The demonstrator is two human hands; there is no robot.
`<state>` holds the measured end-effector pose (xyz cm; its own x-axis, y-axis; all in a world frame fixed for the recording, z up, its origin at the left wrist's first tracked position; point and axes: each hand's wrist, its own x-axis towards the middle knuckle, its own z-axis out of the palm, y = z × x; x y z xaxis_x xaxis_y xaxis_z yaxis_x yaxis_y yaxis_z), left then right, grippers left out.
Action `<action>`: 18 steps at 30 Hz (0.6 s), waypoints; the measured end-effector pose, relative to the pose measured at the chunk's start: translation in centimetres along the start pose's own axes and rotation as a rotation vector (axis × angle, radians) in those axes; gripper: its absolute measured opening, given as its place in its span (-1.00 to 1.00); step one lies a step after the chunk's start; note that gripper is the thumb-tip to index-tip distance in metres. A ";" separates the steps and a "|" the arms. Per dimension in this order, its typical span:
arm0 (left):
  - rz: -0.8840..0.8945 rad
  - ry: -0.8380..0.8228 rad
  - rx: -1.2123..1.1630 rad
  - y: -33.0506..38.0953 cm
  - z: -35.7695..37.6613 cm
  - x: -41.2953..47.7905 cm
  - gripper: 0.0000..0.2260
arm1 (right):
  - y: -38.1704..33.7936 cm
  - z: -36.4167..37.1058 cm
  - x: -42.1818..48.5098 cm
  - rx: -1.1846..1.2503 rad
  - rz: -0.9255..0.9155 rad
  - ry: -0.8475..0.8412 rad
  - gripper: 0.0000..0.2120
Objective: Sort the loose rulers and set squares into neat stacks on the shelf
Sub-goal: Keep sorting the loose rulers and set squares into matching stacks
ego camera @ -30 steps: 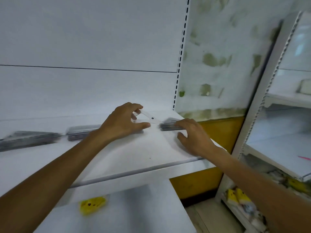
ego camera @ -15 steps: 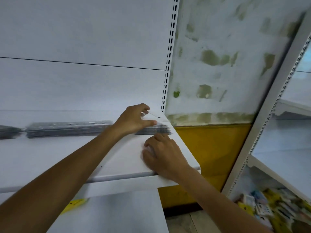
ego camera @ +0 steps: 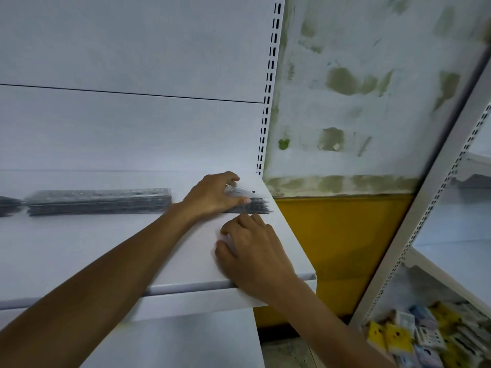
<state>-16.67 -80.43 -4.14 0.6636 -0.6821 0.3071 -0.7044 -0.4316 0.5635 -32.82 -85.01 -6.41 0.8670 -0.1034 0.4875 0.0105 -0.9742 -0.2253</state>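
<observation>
White shelf [ego camera: 132, 245]: left hand [ego camera: 212, 195] grips set square [ego camera: 245, 192]; right hand [ego camera: 252, 251] flat, empty

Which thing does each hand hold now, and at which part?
The left hand pinches the clear set square at its left edge; the right hand holds nothing.

We see soft, even, cool light with no glare and only faint shadows under the forearms; the right hand [ego camera: 252, 251] is smeared by motion blur, the ruler stack [ego camera: 98, 201] looks soft, and the wide lens bends the shelf upright [ego camera: 269, 83] toward the edges
</observation>
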 end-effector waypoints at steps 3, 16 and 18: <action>0.018 0.018 0.013 -0.1 0.0 0.0 -0.46 | 0.1 0.0 0.0 0.009 -0.006 0.000 -0.73; 0.109 0.096 0.075 0.6 -2.6 -2.0 -0.63 | 0.2 -0.6 0.7 0.079 0.102 -0.038 -0.76; 0.121 0.085 0.100 0.3 -4.2 -3.6 -0.67 | 0.0 -1.1 1.4 0.126 0.177 -0.034 -0.76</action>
<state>-18.19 -75.63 -1.84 0.5880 -0.6824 0.4342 -0.7994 -0.4085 0.4406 -32.12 -85.36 -4.77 0.8771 -0.2620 0.4025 -0.0835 -0.9085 -0.4094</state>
